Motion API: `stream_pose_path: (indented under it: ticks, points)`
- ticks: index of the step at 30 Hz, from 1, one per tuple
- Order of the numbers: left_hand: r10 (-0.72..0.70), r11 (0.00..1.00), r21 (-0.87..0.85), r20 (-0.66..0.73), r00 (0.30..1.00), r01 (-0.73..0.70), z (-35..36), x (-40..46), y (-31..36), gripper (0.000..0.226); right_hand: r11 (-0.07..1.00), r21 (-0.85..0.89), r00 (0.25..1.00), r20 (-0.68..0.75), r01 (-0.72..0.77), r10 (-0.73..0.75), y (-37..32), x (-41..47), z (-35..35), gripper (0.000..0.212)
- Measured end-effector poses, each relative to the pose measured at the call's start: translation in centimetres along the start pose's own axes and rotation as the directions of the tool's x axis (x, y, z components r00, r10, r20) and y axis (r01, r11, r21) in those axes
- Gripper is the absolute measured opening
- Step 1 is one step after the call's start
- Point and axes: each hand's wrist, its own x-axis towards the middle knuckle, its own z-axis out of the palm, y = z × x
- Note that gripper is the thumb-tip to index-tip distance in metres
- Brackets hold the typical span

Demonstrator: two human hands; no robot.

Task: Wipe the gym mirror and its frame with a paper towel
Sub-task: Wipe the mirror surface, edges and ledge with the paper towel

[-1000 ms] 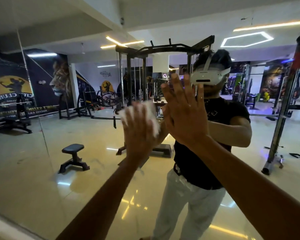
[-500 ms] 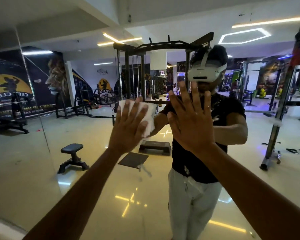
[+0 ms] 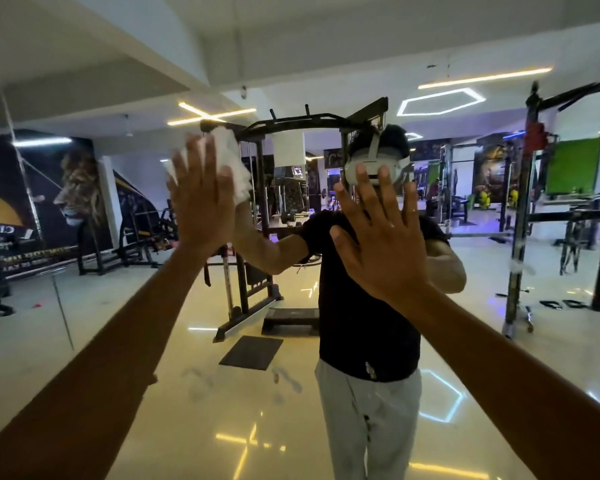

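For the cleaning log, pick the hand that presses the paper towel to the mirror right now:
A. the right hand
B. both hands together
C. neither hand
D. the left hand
D: the left hand presses the paper towel flat on the mirror; the right hand is spread bare.

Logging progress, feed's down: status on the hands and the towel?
Left hand flat, pressing paper towel on mirror. Right hand open, fingers spread at the glass. Nothing in the way.

Dim gym, ceiling LED strips (image 3: 484,77) glare, wide-angle edge warp.
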Motion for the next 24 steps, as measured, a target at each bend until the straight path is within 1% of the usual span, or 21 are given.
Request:
stream_pose_path:
  ticks: [1,2,3,4,5,7,8,9,10,11,12,13,14,15,16,17,19,20,21,22,24]
  points:
    - [-0.156,0.987,-0.055,-0.035,0.987,0.154,0.1,0.6,0.7,0.071,1.000,-0.003,1.000,-0.002,0.004,-0.004,0.1,0.1,0.0,0.071]
    - [-0.203,0.979,-0.045,-0.042,0.978,0.201,0.3,0.2,2.4,0.071,1.000,0.000,1.000,-0.001,0.005,-0.005,0.2,0.1,0.0,0.071]
    - [-0.131,0.991,0.032,-0.047,0.990,0.132,1.2,-1.2,4.4,0.070,1.000,0.004,1.000,0.003,0.004,-0.004,0.1,0.1,-0.1,0.070]
    - [0.031,0.993,0.114,0.012,0.999,-0.032,2.2,-3.0,6.2,0.069,1.000,0.006,1.000,0.006,0.005,-0.005,-0.1,0.0,-0.1,0.070]
    - [0.220,0.967,0.117,0.069,0.973,-0.227,2.6,-4.9,7.6,0.069,1.000,0.004,1.000,0.010,0.006,-0.006,-0.1,0.0,-0.1,0.070]
    - [0.490,0.864,0.033,0.172,0.855,-0.502,2.6,-6.8,7.6,0.069,1.000,0.017,1.000,0.016,0.012,-0.013,0.2,-0.2,-0.3,0.071]
    - [0.572,0.812,0.015,0.182,0.800,-0.583,2.0,-6.3,6.6,0.067,1.000,0.031,1.000,0.012,0.004,-0.005,0.5,-0.4,-0.5,0.071]
    - [0.581,0.808,0.010,0.156,0.799,-0.589,1.5,-5.3,5.5,0.065,0.999,0.041,1.000,0.004,-0.016,0.015,0.8,-0.6,-0.7,0.071]
    - [0.523,0.849,0.014,0.120,0.844,-0.528,1.3,-3.9,4.4,0.063,0.998,0.047,0.999,-0.004,-0.044,0.044,1.3,-1.0,-1.0,0.071]
    - [0.378,0.926,-0.004,0.061,0.924,-0.379,1.0,-2.7,3.8,0.063,0.996,0.052,0.997,-0.010,-0.070,0.071,1.9,-1.4,-1.3,0.071]
    - [0.164,0.986,-0.033,0.016,0.986,-0.163,1.0,-1.9,3.4,0.063,0.994,0.054,0.996,-0.016,-0.091,0.092,2.6,-1.9,-1.6,0.071]
    - [-0.029,0.998,-0.063,-0.025,0.999,0.027,1.2,-1.6,4.3,0.063,0.993,0.057,0.994,-0.021,-0.107,0.108,3.4,-2.5,-1.9,0.071]
    - [-0.137,0.989,-0.055,-0.051,0.989,0.134,1.7,-2.1,6.1,0.064,0.991,0.062,0.993,-0.022,-0.118,0.119,4.1,-3.1,-2.2,0.072]
    - [-0.142,0.990,0.001,-0.058,0.988,0.142,2.3,-3.2,8.4,0.064,0.990,0.069,0.992,-0.015,-0.122,0.124,5.1,-3.6,-2.6,0.072]
    - [-0.037,0.998,0.051,-0.015,0.999,0.038,3.0,-4.8,10.7,0.064,0.989,0.075,0.992,-0.006,-0.124,0.125,6.1,-4.1,-2.9,0.072]
    - [0.161,0.985,0.054,0.050,0.986,-0.164,3.4,-6.6,12.7,0.065,0.989,0.077,0.992,-0.001,-0.123,0.124,7.1,-4.5,-3.2,0.072]
    - [0.534,0.839,0.002,0.187,0.825,-0.544,3.3,-9.0,14.6,0.065,0.992,0.066,0.994,0.005,-0.108,0.108,9.1,-4.8,-3.5,0.072]
    - [0.613,0.777,0.004,0.224,0.758,-0.630,3.1,-8.8,14.4,0.064,0.993,0.065,0.995,0.013,-0.095,0.094,10.1,-5.0,-3.7,0.071]
    - [0.606,0.781,0.025,0.212,0.767,-0.624,2.6,-8.0,13.9,0.065,0.994,0.067,0.996,0.016,-0.088,0.087,11.0,-5.2,-4.0,0.071]
    - [0.534,0.836,0.040,0.162,0.830,-0.547,2.8,-6.8,13.2,0.067,0.994,0.066,0.996,0.017,-0.091,0.090,11.9,-5.5,-4.3,0.070]
    - [0.181,0.983,0.009,0.024,0.983,-0.182,2.3,-5.0,13.5,0.066,0.993,0.064,0.995,0.011,-0.096,0.096,13.8,-6.1,-4.8,0.070]
